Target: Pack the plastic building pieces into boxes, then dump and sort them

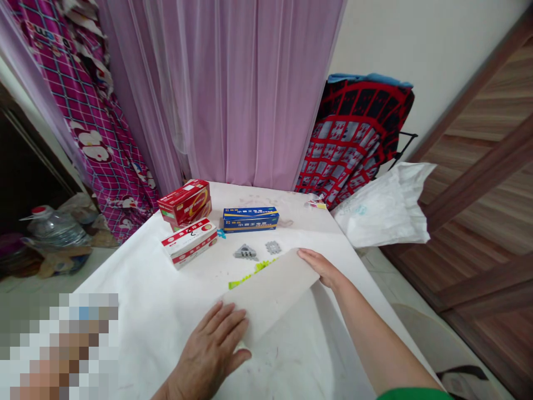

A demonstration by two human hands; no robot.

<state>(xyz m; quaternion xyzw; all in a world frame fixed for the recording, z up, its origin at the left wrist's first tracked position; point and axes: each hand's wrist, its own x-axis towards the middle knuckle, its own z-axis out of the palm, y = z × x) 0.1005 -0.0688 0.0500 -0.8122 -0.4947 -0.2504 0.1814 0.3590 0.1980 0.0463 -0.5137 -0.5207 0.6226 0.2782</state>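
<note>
A plain, off-white rectangular sheet [277,294] slants above the worktop [150,300] on the near side of the blue box [251,220], lime-green pieces [261,266] showing along its far edge. The right hand's [318,268] fingers grasp one end; the left hand's [212,344] fingers spread against the other, whether gripping one cannot tell.

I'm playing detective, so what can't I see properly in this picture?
All in the head view:
- Lime-green jagged plastic: partly hidden by the pale rectangular sheet; one piece or several, I can't tell.
- Green fabric sleeve: cut off by the bottom edge.
- Blue-and-gold cardboard box: its tiniest print is too small.
- Bottom-left corner: blurred into big squares.
</note>
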